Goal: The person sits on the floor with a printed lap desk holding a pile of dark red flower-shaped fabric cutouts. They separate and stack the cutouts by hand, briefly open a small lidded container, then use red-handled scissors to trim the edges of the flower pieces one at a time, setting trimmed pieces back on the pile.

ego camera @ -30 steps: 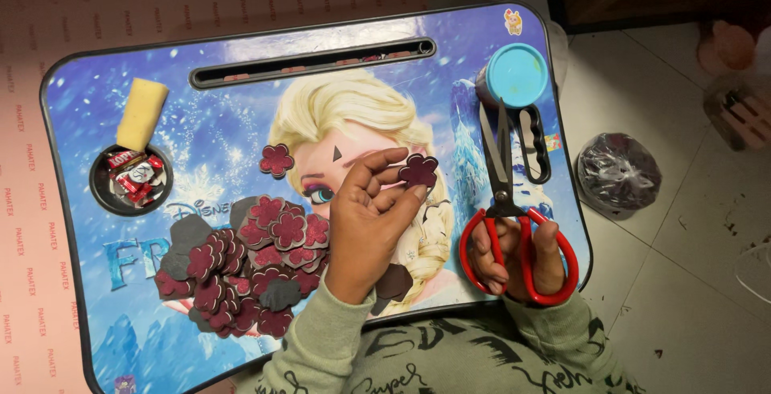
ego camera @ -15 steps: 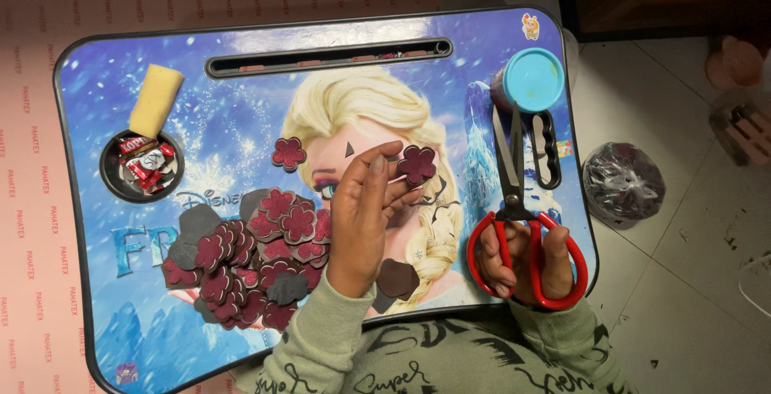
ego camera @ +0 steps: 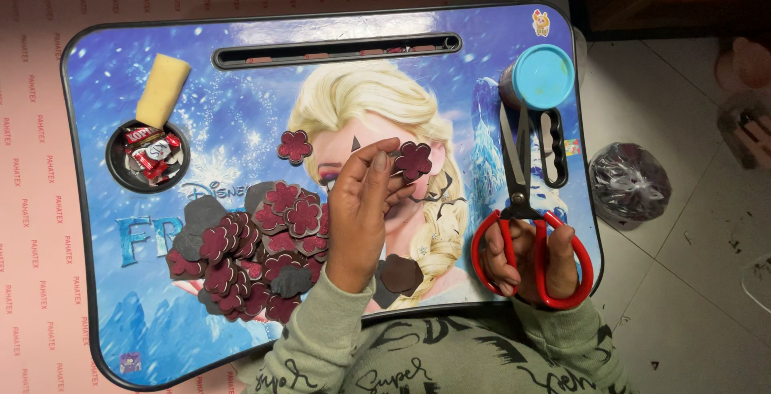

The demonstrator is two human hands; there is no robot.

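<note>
In the head view, a blue lap table with a cartoon picture lay across the person's lap, and the pile of maroon flower cut-outs near its lower left served as the landmark for the rest. The left hand rested just right of the pile, its wrist touching the pile's edge, fingers stretched up and to the right. Its grip was closed lightly on one maroon flower piece, pinched at the fingertips, up and to the right of the pile and over the picture's face. Whether that flower touched the table could not be told. A single loose flower lay just above the pile, apart from the hand. A darker cut-out lay right of the pile, beside the left wrist.

Well to the right of the pile, the right hand had its fingers through the red handles of the scissors; its grip was closed around the handles, and the blades lay nearly together, pointing up at a turquoise round lid. Up and left of the pile, a round cup recess held small red wrappers, with a yellow sponge just above it.
</note>
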